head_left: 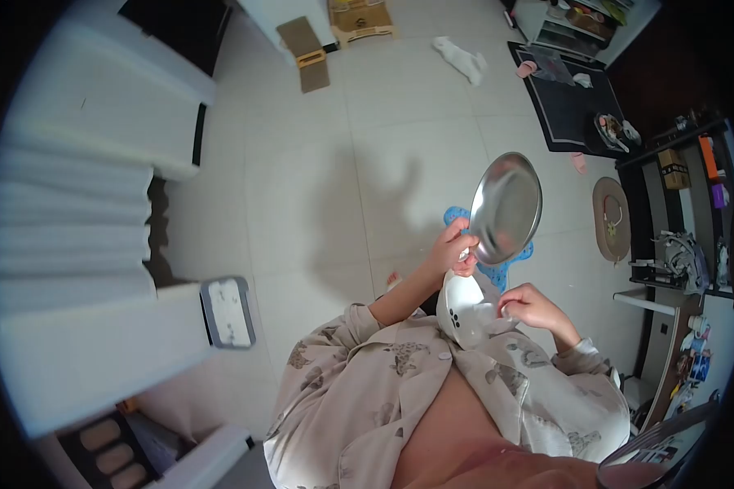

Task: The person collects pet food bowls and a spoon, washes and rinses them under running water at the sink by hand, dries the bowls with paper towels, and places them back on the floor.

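Observation:
My left hand (455,248) grips the rim of a shallow round metal bowl (506,208), which is tilted up on its edge. Below it, close to my body, is a white bowl (458,303) with a dark paw-print mark on its side. At that bowl's right edge is my right hand (534,310), its fingers curled together; whether they pinch the rim or something pale inside, I cannot tell. What supports the white bowl is hidden. Behind both bowls a blue patterned piece (501,273) shows on the floor, partly covered.
A dark mat (567,106) lies at the far right, and a brown oval mat (612,222) nearer. Shelves (685,212) line the right side. A white thing (461,61) lies on the tiles ahead. At left stand a pale curtain (65,228) and a grey-rimmed tray (230,314).

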### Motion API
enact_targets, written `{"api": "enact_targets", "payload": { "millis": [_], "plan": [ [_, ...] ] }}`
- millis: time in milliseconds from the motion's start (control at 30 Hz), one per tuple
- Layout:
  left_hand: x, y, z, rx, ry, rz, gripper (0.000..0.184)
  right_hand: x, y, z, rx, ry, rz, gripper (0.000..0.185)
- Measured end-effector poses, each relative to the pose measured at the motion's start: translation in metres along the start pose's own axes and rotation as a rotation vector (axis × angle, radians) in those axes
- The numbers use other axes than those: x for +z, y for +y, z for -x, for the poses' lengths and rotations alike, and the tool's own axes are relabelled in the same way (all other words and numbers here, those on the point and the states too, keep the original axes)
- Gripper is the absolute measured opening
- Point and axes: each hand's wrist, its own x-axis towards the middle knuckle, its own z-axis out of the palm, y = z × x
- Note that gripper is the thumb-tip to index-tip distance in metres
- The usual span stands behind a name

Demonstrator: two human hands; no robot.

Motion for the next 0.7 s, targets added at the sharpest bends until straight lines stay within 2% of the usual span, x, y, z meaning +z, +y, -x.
{"api": "enact_targets", "payload": {
  "millis": [33,100,167,233,300,433,500,633,700],
  "plan": [
    [-0.013,0.033,-0.029,-0.013,-0.047,0.009,0.012,-0.027,-0.019,-0.024,0.062,0.189,0.147,0.016],
    [-0.04,0.083,-0.087,-0.041,-0.048,0.01,0.014,-0.076,-0.038,-0.073,0.142,0.228,0.07,0.016],
    [-0.068,0.132,-0.15,-0.031,-0.08,0.026,0.014,-0.118,-0.035,-0.138,0.058,0.152,-0.105,0.02],
    [-0.09,0.19,-0.216,-0.021,-0.129,-0.01,0.016,-0.181,-0.067,-0.206,0.081,0.088,-0.11,0.027],
    [-0.094,0.259,-0.283,-0.073,0.097,-0.054,0.02,-0.254,-0.086,-0.278,0.035,0.016,-0.313,0.025],
    [-0.11,0.368,-0.399,-0.026,-0.006,-0.047,0.022,-0.388,-0.163,-0.363,0.064,-0.055,-0.377,0.025],
    [-0.115,0.415,-0.456,-0.022,0.063,-0.02,0.021,-0.455,-0.194,-0.4,0.005,-0.176,-0.357,0.025],
    [-0.141,0.511,-0.596,0.046,0.057,-0.041,0.017,-0.594,-0.256,-0.472,-0.029,-0.115,-0.39,0.026],
    [-0.157,0.554,-0.676,0.067,-0.006,0.008,0.017,-0.667,-0.281,-0.509,-0.007,-0.01,-0.339,0.026]
  ]
}}
